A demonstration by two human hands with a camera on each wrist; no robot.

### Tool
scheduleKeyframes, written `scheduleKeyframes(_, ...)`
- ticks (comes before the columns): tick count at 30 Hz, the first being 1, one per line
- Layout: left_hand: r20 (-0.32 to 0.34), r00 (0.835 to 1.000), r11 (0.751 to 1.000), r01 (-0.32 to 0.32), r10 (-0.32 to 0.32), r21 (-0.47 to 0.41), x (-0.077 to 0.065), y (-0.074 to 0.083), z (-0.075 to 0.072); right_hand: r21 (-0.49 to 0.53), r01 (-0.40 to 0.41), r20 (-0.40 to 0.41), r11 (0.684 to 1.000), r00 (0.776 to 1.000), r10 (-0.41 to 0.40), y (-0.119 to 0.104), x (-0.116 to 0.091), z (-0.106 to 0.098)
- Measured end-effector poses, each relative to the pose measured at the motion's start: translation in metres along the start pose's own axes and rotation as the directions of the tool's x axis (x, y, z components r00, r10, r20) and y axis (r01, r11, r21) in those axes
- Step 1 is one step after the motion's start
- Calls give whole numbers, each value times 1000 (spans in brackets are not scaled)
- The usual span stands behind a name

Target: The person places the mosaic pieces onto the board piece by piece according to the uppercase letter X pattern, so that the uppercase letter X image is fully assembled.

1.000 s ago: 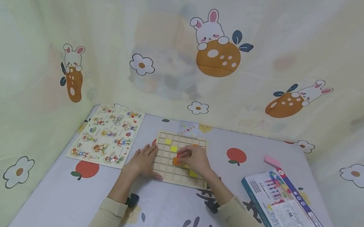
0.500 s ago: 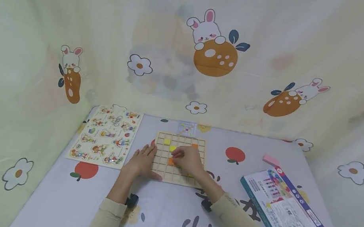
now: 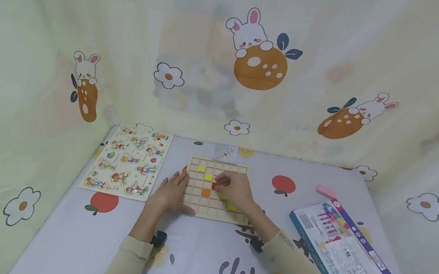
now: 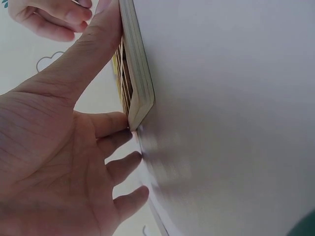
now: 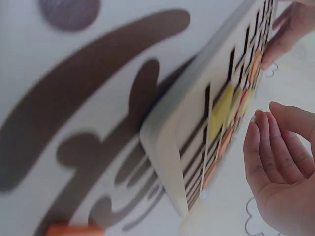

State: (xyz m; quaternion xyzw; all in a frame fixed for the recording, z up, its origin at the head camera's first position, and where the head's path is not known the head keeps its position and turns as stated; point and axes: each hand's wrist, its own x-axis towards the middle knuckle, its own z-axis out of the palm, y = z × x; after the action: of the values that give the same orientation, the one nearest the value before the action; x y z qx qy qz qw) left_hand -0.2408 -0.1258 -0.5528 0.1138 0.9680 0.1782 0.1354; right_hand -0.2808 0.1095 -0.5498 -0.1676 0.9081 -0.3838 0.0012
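A wooden grid board (image 3: 195, 203) with square cells lies flat on the table. Yellow tiles (image 3: 208, 177), an orange tile (image 3: 205, 193) and a red tile (image 3: 214, 186) sit in its cells. My left hand (image 3: 172, 192) rests against the board's left side, fingers extended and thumb along the near edge; the left wrist view shows it at the corner. Over the board's middle is my right hand (image 3: 236, 191), fingertips right by the red tile. In the right wrist view its bent fingers (image 5: 266, 142) and thumb have nothing visible between them. Part of the board is hidden under this hand.
To the left lies a puzzle board (image 3: 128, 159) with cartoon figures. A small pattern card (image 3: 225, 153) is behind the grid board. A flat printed box (image 3: 340, 247) and a pink block (image 3: 326, 191) lie to the right. Printed curtains stand close behind the table.
The right hand was at the board's middle with the red tile at its fingers; it has drawn back to the right, leaving the red tile showing in a cell. The left hand stays put.
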Motion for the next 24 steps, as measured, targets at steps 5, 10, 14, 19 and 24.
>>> scheduleKeyframes(5, 7, 1000, 1000, 1, -1, -9, 0, 1, 0, 11, -19, -43, 1000, 999, 20, 2, -6, -18)
scheduleKeyframes(10, 9, 1000, 1000, 0, 0, -4, -2, 2, -3, 13, -48, -77, 999, 996, 49, 7, -9, -38)
scheduleKeyframes(14, 19, 1000, 1000, 11, -12, 12, -4, 5, -8, 9, -89, -49, 996, 995, 89, 12, -14, -59)
scheduleKeyframes(19, 18, 1000, 1000, 17, -17, 10, 0, 2, -3, -105, -189, 166, 976, 965, 205, 25, -27, -77)
scheduleKeyframes(24, 21, 1000, 1000, 14, -15, 8, 1, 0, -1, -282, -193, 324, 940, 903, 283, 34, -46, -87)
